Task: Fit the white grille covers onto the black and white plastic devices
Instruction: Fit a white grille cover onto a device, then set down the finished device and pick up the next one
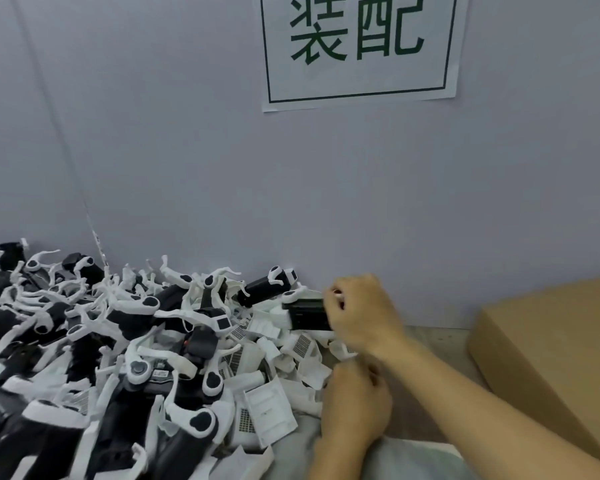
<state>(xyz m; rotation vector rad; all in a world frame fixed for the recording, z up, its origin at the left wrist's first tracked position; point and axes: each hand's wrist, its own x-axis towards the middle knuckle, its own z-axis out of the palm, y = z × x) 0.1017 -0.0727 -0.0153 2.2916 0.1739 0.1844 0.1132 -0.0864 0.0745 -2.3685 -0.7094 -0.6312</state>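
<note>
A black device [307, 315] is gripped by the right hand [359, 315] above the pile near the surface's back edge. Left hand [355, 400] is curled; contents can't be told. Grille covers [269, 408] prob. light, brittle: best pinched by edges.

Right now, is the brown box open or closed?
Closed. The cardboard box shows a flat, unbroken top with no flaps raised, though part runs out of view.

Two hands [357, 313], one cardboard box [551, 358], one sign [359, 46], uncountable heaped devices [84, 341].
</note>
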